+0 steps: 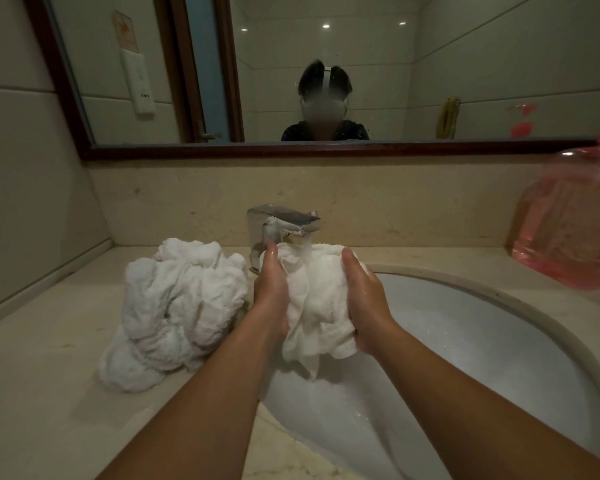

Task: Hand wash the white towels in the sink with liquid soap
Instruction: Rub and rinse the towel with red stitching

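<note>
Towel (312,306) mid-frame under tap (284,221) stream, over sink (499,327) | left hand (272,292), right hand (364,299) both curled round it | risk: dripping hem wets surface (49,375), soaking pile (177,313) at left

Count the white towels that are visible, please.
2 that I can separate: one towel gripped by the left hand and right hand under the faucet stream; one crumpled heap on the counter left of the sink, possibly several towels.
</note>
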